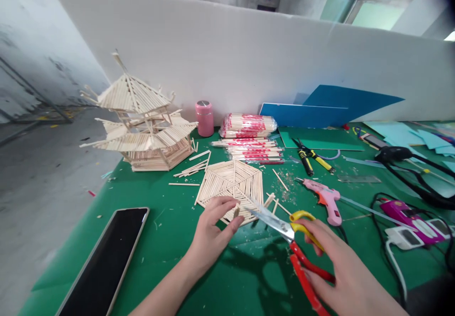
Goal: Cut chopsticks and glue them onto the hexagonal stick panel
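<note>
Your phone (106, 264) lies face up along the left edge of the green worktop (161, 254), toward the near left corner. Tiered stick pavilion (149, 140) stands upright at the far left corner. Loose sticks (192, 170) lie just right of it; pink flask (204, 120) upright behind them near the far edge. Your left hand (213, 226) pinches a short stick piece (236, 210) between thumb and fingertips, above the near side of the hexagonal stick panel (223, 178). Panel sits flat mid-worktop. Wrapped stick bundles (249, 126) behind it, toward the far edge. Your right hand (336, 256) is curled around the handles of the scissors (286, 229), blades pointing left at your pinched piece; can't tell if they touch it. Blue boards (305, 116) lean at the far edge; pliers (308, 157) lie in front, jaws parted. Pink glue gun (325, 197) on its side beyond your right hand. Purple power strip (412, 221) near the right edge, white plug fitted.
</note>
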Demonstrator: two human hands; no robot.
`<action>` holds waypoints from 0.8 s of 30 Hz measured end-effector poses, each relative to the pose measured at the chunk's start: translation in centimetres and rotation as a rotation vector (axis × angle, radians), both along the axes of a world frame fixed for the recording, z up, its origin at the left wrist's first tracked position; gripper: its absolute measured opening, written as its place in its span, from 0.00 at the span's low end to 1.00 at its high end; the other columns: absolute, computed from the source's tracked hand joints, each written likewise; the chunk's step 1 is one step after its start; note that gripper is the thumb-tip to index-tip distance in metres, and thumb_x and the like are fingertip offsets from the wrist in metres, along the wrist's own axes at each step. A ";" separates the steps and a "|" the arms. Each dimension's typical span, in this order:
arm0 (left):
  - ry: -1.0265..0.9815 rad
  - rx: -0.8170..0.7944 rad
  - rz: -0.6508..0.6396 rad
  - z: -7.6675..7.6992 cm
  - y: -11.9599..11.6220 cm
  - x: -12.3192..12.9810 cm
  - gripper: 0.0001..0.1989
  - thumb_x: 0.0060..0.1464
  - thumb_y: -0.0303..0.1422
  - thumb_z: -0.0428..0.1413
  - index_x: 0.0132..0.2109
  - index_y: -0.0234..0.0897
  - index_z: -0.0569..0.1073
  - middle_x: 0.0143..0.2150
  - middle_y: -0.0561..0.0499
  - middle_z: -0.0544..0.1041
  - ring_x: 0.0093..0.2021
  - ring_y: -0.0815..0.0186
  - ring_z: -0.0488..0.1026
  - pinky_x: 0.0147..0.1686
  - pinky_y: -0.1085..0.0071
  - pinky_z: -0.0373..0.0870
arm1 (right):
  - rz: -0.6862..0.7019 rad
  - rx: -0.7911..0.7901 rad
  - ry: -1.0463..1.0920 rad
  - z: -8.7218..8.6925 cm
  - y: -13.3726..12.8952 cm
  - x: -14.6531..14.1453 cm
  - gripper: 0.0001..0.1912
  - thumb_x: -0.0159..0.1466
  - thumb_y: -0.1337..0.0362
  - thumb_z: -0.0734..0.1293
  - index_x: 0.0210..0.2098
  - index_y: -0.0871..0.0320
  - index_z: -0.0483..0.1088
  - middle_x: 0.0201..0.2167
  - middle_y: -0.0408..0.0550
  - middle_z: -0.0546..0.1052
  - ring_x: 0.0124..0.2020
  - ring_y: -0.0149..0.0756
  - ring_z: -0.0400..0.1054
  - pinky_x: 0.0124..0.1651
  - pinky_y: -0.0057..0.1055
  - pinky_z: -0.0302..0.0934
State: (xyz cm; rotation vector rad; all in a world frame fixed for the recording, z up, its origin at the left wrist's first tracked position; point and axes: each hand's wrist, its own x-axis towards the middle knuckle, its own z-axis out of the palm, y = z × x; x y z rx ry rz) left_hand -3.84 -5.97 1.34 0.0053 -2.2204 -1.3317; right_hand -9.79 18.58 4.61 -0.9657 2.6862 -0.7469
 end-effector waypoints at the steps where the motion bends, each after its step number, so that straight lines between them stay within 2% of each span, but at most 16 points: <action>1: 0.040 -0.002 0.013 0.0 0.0 -0.1 0.09 0.47 0.27 0.54 0.38 0.38 0.71 0.37 0.46 0.72 0.38 0.63 0.70 0.37 0.65 0.67 | 0.007 0.055 0.050 0.1 -0.6 -0.1 0.29 0.54 0.58 0.61 0.54 0.56 0.54 0.54 0.52 0.60 0.52 0.45 0.57 0.48 0.38 0.60; 4: 0.123 0.002 0.046 0.0 0.1 -0.3 0.09 0.46 0.25 0.53 0.38 0.39 0.71 0.34 0.48 0.74 0.35 0.65 0.71 0.33 0.67 0.68 | 0.022 0.143 0.186 0.3 -1.7 -0.6 0.29 0.53 0.55 0.61 0.52 0.57 0.56 0.51 0.54 0.64 0.49 0.47 0.59 0.46 0.43 0.60; 9: 0.100 0.020 0.055 -0.1 0.2 -0.4 0.08 0.46 0.24 0.53 0.36 0.38 0.70 0.33 0.48 0.74 0.34 0.64 0.71 0.32 0.67 0.68 | 0.071 0.168 0.305 0.5 -2.1 -1.1 0.28 0.53 0.53 0.61 0.51 0.57 0.57 0.48 0.56 0.66 0.46 0.48 0.62 0.44 0.45 0.61; 14: 0.019 0.010 0.041 0.5 0.2 -0.5 0.03 0.48 0.25 0.52 0.30 0.36 0.71 0.31 0.48 0.73 0.33 0.65 0.70 0.32 0.67 0.67 | 0.081 0.181 0.351 1.1 -2.8 -1.4 0.27 0.53 0.53 0.61 0.50 0.58 0.59 0.46 0.56 0.67 0.44 0.47 0.63 0.42 0.44 0.63; 24: 0.016 0.004 0.027 0.4 -0.1 -0.5 0.06 0.48 0.25 0.52 0.25 0.36 0.70 0.28 0.49 0.72 0.31 0.66 0.68 0.30 0.70 0.65 | 0.139 0.236 0.332 2.1 -3.6 -1.9 0.28 0.53 0.51 0.60 0.50 0.57 0.60 0.45 0.54 0.69 0.44 0.46 0.64 0.43 0.43 0.63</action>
